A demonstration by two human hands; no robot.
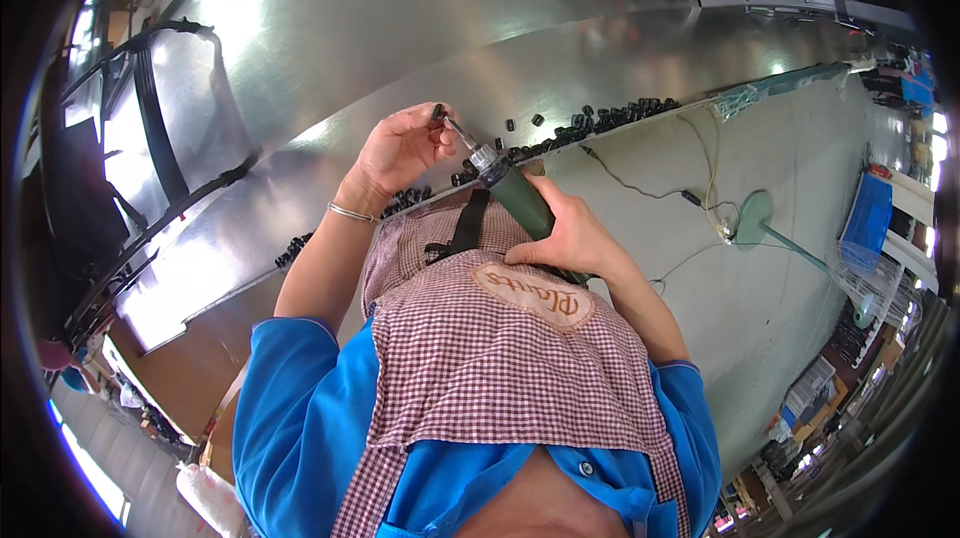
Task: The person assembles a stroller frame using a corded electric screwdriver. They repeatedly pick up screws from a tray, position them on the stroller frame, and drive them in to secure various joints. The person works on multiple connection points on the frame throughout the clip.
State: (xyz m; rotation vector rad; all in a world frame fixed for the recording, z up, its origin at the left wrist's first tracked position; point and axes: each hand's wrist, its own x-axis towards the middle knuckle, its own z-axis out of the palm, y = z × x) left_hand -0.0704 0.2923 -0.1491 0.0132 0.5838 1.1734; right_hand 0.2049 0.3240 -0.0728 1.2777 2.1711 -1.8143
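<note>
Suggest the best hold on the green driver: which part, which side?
Around the thick green barrel, behind the grey collar, likely from the person's right. The barrel is a long cylinder slanting toward the picture's upper left, and the right hand holds it from that side; the thin shaft points toward the left hand.

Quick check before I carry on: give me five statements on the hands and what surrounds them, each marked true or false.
1. The right hand grips the green tool. True.
2. The left hand is empty. False: its fingers hold a small black part.
3. Loose black parts lie along the edge of the metal table. True.
4. Both wrists are bare. False: a bracelet circles the left one.
5. The apron is checked. True.
</note>
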